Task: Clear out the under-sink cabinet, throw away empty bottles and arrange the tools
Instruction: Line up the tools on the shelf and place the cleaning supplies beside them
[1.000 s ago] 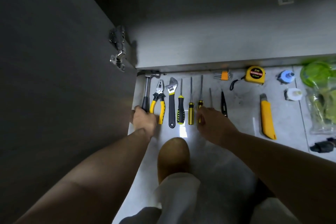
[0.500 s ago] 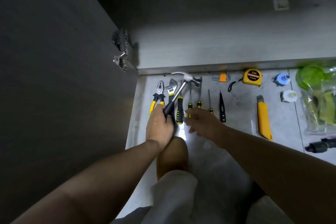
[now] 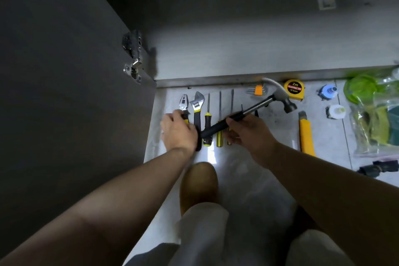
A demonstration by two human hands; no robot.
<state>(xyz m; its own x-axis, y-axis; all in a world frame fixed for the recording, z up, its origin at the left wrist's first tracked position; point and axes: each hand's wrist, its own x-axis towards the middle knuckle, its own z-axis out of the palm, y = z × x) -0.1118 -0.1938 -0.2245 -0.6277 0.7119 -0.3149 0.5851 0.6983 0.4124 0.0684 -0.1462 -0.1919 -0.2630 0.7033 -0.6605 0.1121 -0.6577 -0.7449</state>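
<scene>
Now your right hand point(image 3: 251, 134) has its grip curled round the hammer point(image 3: 254, 106), held slanted above the screwdrivers point(image 3: 207, 120) on the floor point(image 3: 276, 127); your left hand point(image 3: 178, 130) has its grip curled on the pliers point(image 3: 184, 101).

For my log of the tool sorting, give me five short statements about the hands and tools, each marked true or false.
1. The right hand grips the hammer by its handle. True.
2. The hammer lies parallel to the other tools in the row. False: it slants across the screwdrivers, with its head near the tape measure.
3. The left hand is on the handles of the pliers. True.
4. The utility knife is red. False: it is yellow.
5. The cabinet door is closed. False: it stands open at the left.
</scene>
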